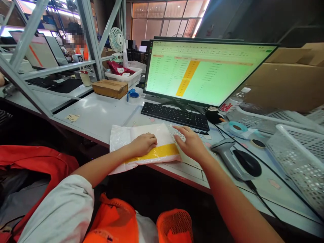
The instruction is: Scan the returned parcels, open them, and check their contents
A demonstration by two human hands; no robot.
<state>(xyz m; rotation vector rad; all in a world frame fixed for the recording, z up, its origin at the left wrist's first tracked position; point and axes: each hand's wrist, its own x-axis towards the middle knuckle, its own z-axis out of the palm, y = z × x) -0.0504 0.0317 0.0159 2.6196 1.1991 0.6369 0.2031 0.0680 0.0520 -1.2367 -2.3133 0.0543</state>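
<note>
A white plastic mailing bag [141, 133] with a yellow band lies at the desk's front edge, its near side jutting over it. On top of it rests my left hand [144, 144], fingers curled in and pressed against the plastic. My right hand [188, 141] is just past the bag's right edge, thumb and index finger apart, with nothing held. A black keyboard [174, 115] lies beyond both hands. To the right of my right hand is a grey handheld scanner [224, 153], with a black mouse [246, 163] beside it.
A lit monitor [202, 74] stands behind the keyboard. White plastic baskets [298, 152], a roll of light-blue tape [236, 128] and a bottle [236, 99] are at right. Further left sit a cardboard box [110, 88] and blue tape [133, 95]. Another person [78, 42] is behind the metal frame [88, 37].
</note>
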